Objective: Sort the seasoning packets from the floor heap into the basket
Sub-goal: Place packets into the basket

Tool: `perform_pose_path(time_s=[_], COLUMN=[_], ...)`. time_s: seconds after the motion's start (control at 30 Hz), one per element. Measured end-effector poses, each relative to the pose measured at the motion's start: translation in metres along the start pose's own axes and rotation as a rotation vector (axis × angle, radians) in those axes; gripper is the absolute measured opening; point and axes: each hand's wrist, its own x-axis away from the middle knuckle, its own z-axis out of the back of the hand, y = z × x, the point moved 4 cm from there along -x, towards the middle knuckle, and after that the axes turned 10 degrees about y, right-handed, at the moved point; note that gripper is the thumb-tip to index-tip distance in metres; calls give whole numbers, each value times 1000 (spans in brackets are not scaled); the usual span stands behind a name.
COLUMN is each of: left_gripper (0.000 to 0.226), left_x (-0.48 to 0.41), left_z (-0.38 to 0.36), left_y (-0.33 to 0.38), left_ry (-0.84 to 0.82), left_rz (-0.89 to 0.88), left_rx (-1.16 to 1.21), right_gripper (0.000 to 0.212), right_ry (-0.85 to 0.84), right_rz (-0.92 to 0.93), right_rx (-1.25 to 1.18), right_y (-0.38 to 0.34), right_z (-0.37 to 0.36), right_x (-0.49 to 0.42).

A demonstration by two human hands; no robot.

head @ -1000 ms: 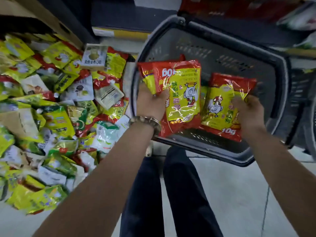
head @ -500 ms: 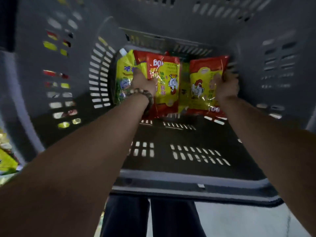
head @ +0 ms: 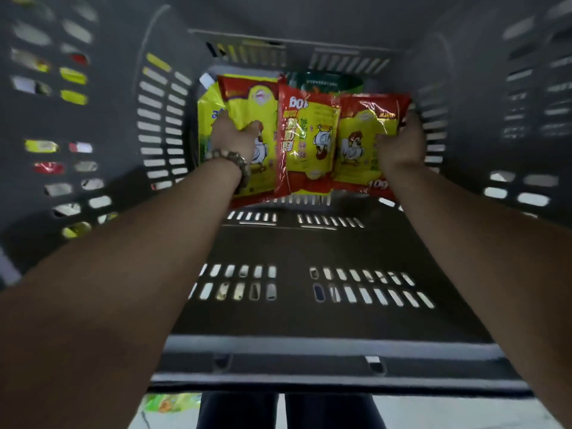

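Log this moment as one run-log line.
left hand: grips left packet | right hand: grips right packet | where: far end inside basket | released: no

Beaded bracelet point(head: 230, 161) left wrist; dark trousers point(head: 288, 411).

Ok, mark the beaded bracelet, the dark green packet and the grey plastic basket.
beaded bracelet point(head: 229, 158): head view, beads over the wrist.
dark green packet point(head: 325, 82): head view, exposed upper face.
grey plastic basket point(head: 309, 345): head view, near rim.

Both arms stretch forward, left hand point(head: 233, 136) and right hand point(head: 400, 145) each gripping seasoning packets point(head: 306, 134).
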Motion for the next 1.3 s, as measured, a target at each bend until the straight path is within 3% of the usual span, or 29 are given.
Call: perform_pose_path(time_s=[0.07,0.17,0.23,0.3,0.4,0.47,0.53,0.73,0.87,1.03,1.13,1.3], left_gripper=[65,62,81,95,78,77,79,81,78,60,56,56], left_x=[-3,-7,-7,-1,6,6,5,-9,6,58,102,170], left_z=[12,22,27,26,9,-4,-9,-1,12,73,125,228], left_y=[-7,-19,-24,-25,-28,-36,-35,-18,-6,34,61,66], left_ry=[38,75,108,95,-153,-351,-433,-451,-442,-191,-51,165], left_rz=[34,39,-42,-165,-398,-403,-386,-448,-453,-456,-468,-485], left_rx=[-27,5,-61,-275,-657,-803,-865,-856,-772,-546,-332,-39], right_gripper=[61,67,75,78,79,81,86,87,83,72,66,57], right_ry=[-40,-227,-385,-513,-576,-605,-607,-591,-577,-358,-323,-258], right_rz=[153,383,513,619,719,696,686,664,628,550,543,695], right_rx=[109,216,332,452,599,667,719,819,755,574,389,187], right_y=[-10,-25,-30,-34,-34,-33,-33,-48,-63,-97,-118,-168], right_z=[2,-12,-29,-45,-66,-75,-80,-75,-48,10,45,110], right_x=[16,42,58,66,71,70,69,60,68,97,116,176])
